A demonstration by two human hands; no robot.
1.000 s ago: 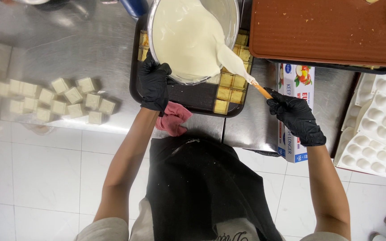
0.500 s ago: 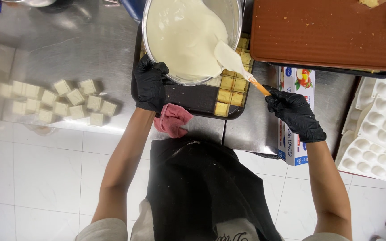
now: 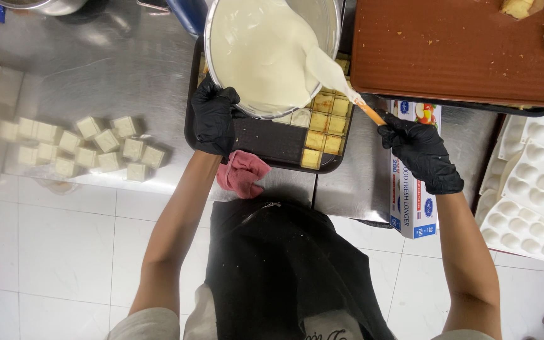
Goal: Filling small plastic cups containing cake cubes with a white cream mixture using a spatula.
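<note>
A black-gloved left hand (image 3: pixel 214 116) clamps the rim of a round steel bowl of pale cream batter (image 3: pixel 266 53), tilted over a black tray of yellow cake squares (image 3: pixel 266 140) so the batter runs toward its lip. The right hand (image 3: pixel 420 151) grasps a wooden-handled white spatula (image 3: pixel 341 85), its blade now deeper in the bowl than half a second earlier. Both stand above the steel counter (image 3: pixel 114 63).

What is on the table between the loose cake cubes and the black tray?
Head view: only bare steel table lies between the cake cubes and the black tray.
</note>
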